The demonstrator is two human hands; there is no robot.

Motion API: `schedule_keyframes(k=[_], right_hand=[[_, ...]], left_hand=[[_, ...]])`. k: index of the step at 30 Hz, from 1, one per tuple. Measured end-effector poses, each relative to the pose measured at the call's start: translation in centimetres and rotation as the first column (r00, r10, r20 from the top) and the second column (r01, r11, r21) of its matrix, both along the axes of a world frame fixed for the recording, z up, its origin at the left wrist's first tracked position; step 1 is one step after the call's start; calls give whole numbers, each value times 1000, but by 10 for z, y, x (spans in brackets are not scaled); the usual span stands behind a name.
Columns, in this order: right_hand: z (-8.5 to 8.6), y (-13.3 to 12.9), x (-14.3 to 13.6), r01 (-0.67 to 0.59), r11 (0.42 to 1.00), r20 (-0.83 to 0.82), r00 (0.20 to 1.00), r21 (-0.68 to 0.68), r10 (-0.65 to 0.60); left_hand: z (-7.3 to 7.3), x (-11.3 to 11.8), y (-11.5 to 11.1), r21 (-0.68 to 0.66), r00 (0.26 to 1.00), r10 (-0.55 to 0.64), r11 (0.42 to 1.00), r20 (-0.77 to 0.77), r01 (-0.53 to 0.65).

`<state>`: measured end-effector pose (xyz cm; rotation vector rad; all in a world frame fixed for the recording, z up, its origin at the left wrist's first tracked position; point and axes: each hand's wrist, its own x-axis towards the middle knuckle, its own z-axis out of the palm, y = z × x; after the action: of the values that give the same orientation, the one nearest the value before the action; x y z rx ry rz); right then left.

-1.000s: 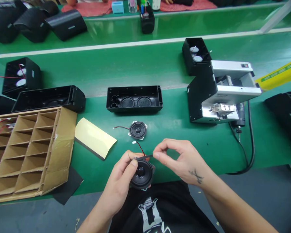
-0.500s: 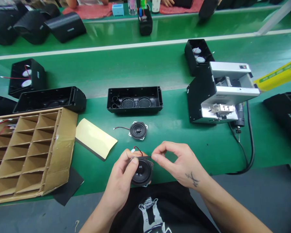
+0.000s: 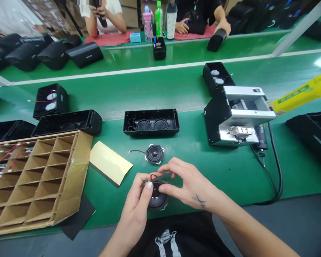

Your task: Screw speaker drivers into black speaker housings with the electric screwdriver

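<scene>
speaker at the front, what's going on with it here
The left hand holds a round black speaker by its side. The right hand is at its upper edge, fingers by a thin dark strip. A second speaker lies just beyond on the green bench, near an open black case.

We note one view, from the wearer's head, facing forward and down. Nearest are the shirt [image 3: 195,230], left hand [image 3: 139,201] and right hand [image 3: 188,184]; beyond, the bench [image 3: 198,153] spans the frame, with people [image 3: 115,18] farther off, across it.
</scene>
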<state>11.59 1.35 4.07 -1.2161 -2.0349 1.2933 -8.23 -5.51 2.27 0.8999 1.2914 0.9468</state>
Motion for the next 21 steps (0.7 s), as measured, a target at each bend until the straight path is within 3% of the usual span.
schedule_keyframes(k=[6,12,17,21], right_hand=[[-1,2,-8,-30,995,-25,999,-93,28],[13,11,-6,-178,982,77,980,-57,182],[32,22,0,-223,970,84,969,-100,232],[33,24,-2,-183,983,115,976,-14,184]], left_hand=[[7,-7,2,34,982,-75,996,-172,82],[16,-23,8,-27,957,-280,960,-80,279],[15,-22,5,-26,966,-259,966,-18,259],[13,-20,3,-27,977,-213,977,2,213]])
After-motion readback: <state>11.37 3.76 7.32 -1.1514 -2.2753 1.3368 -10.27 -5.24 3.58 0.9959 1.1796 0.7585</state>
